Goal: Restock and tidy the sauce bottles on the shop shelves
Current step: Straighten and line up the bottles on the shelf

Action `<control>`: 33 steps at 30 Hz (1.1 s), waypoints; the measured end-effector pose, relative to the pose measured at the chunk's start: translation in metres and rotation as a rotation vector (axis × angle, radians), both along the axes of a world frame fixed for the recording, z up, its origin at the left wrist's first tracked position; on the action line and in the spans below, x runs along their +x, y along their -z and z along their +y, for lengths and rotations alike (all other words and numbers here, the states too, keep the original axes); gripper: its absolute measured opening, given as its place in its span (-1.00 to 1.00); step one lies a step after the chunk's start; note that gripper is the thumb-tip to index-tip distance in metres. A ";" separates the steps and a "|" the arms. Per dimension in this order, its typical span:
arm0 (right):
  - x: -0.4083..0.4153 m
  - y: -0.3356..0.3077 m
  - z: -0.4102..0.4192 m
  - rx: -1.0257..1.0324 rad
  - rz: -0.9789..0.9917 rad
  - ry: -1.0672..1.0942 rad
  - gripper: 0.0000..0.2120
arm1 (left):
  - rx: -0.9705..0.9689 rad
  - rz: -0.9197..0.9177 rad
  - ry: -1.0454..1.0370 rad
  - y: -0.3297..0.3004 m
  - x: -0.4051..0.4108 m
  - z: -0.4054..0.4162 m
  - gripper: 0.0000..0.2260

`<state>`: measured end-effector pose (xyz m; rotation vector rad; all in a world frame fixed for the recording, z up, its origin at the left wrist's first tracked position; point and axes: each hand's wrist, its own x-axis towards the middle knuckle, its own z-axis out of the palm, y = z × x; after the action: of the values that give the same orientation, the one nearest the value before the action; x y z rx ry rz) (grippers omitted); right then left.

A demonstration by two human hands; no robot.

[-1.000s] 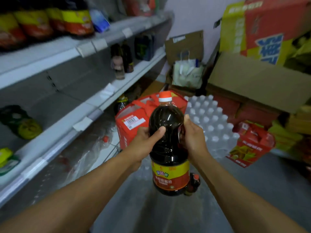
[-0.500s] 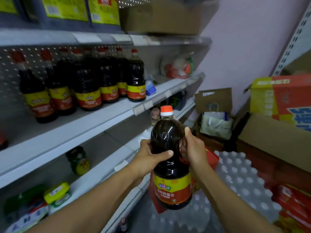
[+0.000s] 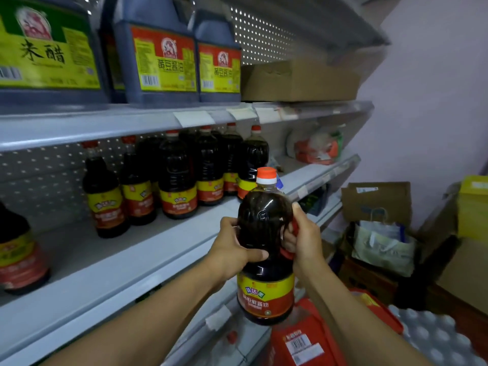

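Observation:
A large dark soy sauce bottle (image 3: pixel 265 260) with an orange cap and a yellow-and-red label is upright in front of the middle shelf (image 3: pixel 148 257). My left hand (image 3: pixel 232 250) grips its left side, thumb across the front. My right hand (image 3: pixel 303 237) holds its right side, fingers curled round the red handle. Several matching bottles (image 3: pixel 179 180) stand in a group further back on the same shelf. One more bottle (image 3: pixel 18 249) stands at the far left.
Big blue jugs (image 3: pixel 161 54) and a cardboard box (image 3: pixel 298 80) fill the upper shelf. A red carton (image 3: pixel 303 339) and a pack of white-capped water bottles (image 3: pixel 433 336) lie below right. Boxes and a paper bag (image 3: pixel 380 244) stand against the wall.
My view has risen from the floor and low shelves to the middle and upper shelves. Both hands lifted the bottle up to the level of the middle shelf.

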<state>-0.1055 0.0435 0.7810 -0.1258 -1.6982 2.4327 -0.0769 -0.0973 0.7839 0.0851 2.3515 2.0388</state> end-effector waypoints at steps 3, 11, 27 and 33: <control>-0.037 -0.009 -0.010 0.011 0.007 -0.029 -0.57 | 0.052 0.012 -0.067 -0.006 -0.027 -0.005 -0.41; -0.139 -0.038 -0.039 -0.012 0.033 -0.273 -0.65 | 0.061 0.060 -0.314 -0.018 -0.110 -0.020 -0.38; -0.265 -0.028 -0.078 -0.028 -0.001 -0.482 -0.68 | 0.005 0.040 -0.582 -0.004 -0.210 -0.040 -0.34; -0.290 -0.023 -0.080 -0.040 0.014 -0.473 -0.77 | 0.006 0.024 -0.590 0.002 -0.231 -0.039 -0.33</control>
<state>-0.3950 -0.0362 0.8042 0.3247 -1.8434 2.7796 -0.3077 -0.1361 0.7818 -0.6644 2.6077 2.2627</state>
